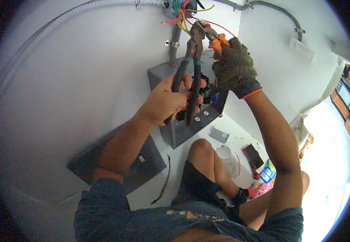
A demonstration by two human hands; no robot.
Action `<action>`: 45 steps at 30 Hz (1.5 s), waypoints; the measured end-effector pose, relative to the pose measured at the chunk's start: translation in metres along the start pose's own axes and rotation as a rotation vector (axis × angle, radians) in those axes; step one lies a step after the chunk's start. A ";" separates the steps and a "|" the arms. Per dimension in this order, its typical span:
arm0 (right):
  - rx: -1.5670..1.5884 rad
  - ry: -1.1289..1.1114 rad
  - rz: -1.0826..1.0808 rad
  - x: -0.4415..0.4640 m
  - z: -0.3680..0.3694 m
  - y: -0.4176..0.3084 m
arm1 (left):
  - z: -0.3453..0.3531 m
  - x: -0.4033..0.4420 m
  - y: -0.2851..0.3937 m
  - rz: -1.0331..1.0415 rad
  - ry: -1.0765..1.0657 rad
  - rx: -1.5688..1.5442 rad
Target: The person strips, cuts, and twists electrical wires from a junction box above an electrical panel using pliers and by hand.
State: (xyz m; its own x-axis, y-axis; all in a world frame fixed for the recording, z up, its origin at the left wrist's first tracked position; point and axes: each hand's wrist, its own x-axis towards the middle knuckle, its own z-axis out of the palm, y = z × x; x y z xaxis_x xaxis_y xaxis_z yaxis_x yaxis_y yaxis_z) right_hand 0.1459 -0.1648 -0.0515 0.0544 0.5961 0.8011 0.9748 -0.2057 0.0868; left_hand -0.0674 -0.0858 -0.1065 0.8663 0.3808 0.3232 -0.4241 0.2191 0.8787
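Large pliers with black handles [194, 76] are in my bare left hand [171, 99], its fingers wrapped round the handles. My right hand [236, 68] wears a dark knitted glove with an orange cuff and grips orange-handled pliers [216, 41]. The heads of both tools meet just below a grey junction box [169, 10] on the wall. Red, yellow and green wires [181, 20] hang out of that box, close to the tool heads. Whether the jaws hold a wire is too small to tell.
Below my hands stands an open grey metal enclosure [179, 133] with components inside. A dark panel [130, 177] leans at the lower left. Conduits [90, 6] run along the wall. A phone [252, 156], a cable piece [165, 183] and a clear cup [223, 151] lie near my legs.
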 end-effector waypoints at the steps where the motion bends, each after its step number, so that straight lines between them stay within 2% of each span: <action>1: 0.007 -0.009 0.025 0.001 -0.003 0.000 | 0.005 0.000 -0.001 -0.003 -0.001 0.004; 3: 0.019 -0.013 0.050 0.003 -0.003 0.003 | 0.023 -0.002 -0.001 -0.011 0.136 0.074; 6: 0.068 0.026 0.023 0.006 0.008 0.005 | 0.030 -0.001 -0.001 -0.005 0.142 -0.007; 11: 0.070 0.345 0.026 0.002 0.027 -0.008 | 0.031 -0.002 -0.010 0.051 0.184 0.056; 13: 0.093 0.358 0.086 0.005 0.033 -0.007 | 0.030 0.001 -0.014 0.091 0.199 0.078; 16: 0.142 0.347 0.203 0.006 0.040 -0.015 | 0.027 0.001 -0.011 0.082 0.122 -0.029; 18: 0.180 0.336 0.269 0.009 0.045 -0.018 | 0.033 0.005 -0.007 0.032 -0.026 -0.286; 19: 0.317 0.380 0.352 0.012 0.052 -0.023 | 0.034 0.009 -0.006 0.031 -0.034 -0.278; 21: 0.596 0.442 0.518 0.010 0.072 -0.034 | 0.036 0.013 -0.011 0.052 -0.170 -0.547; 23: 0.885 0.509 0.660 0.018 0.083 -0.040 | 0.033 0.011 -0.001 0.059 -0.183 -0.575; 24: 0.884 0.505 0.657 0.017 0.083 -0.032 | 0.030 0.007 0.002 0.055 -0.194 -0.619; 25: 0.810 0.574 0.553 0.013 0.079 -0.014 | 0.023 0.002 0.005 0.040 -0.180 -0.438; 26: 0.737 0.641 0.448 0.008 0.076 0.004 | 0.020 0.000 0.005 0.040 -0.174 -0.443; 28: 0.275 0.513 0.332 -0.021 0.035 0.024 | 0.015 -0.005 0.006 -0.063 0.021 -0.023; 29: 0.184 0.445 0.357 -0.042 0.035 0.030 | 0.009 -0.007 0.003 -0.086 0.042 0.032; 32: 0.033 0.123 0.499 -0.121 0.052 0.050 | 0.023 -0.009 -0.011 -0.050 0.043 -0.059; 34: -0.105 -0.021 0.338 -0.205 0.099 0.070 | 0.017 -0.015 -0.049 -0.117 -0.089 -0.048; 35: -0.219 -0.307 0.436 -0.255 0.135 0.080 | 0.036 -0.025 -0.057 -0.241 -0.014 0.315; 36: -0.054 -0.556 0.601 -0.276 0.127 0.065 | 0.050 -0.038 -0.087 -0.217 0.008 0.439; 37: -0.058 -0.576 0.517 -0.339 0.157 0.072 | 0.044 -0.045 -0.127 -0.354 -0.011 0.473; 38: -0.055 -0.962 0.722 -0.351 0.150 0.063 | 0.052 -0.051 -0.144 -0.405 -0.044 0.785; 39: -0.081 -1.083 0.761 -0.381 0.153 0.056 | 0.053 -0.066 -0.188 -0.187 -0.012 0.788; 40: -0.110 -1.207 0.799 -0.402 0.158 0.053 | 0.040 -0.075 -0.215 -0.239 -0.218 0.943; 41: -0.112 -1.211 0.792 -0.406 0.157 0.055 | 0.027 -0.087 -0.236 -0.299 -0.431 1.095; 43: -0.011 -1.111 1.204 -0.416 0.157 0.054 | 0.010 -0.143 -0.269 -0.117 -0.406 1.175; 45: -0.188 -0.885 0.915 -0.380 0.136 0.055 | -0.011 -0.181 -0.291 -0.149 -0.610 1.289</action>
State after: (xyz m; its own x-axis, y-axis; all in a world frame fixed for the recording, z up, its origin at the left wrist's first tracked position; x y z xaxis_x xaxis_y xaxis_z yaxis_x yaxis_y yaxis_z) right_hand 0.2080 -0.2974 -0.4315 0.8788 0.4751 -0.0446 0.4650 -0.8736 -0.1438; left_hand -0.1033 -0.2086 -0.4242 0.9964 -0.0838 0.0089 -0.0766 -0.8568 0.5100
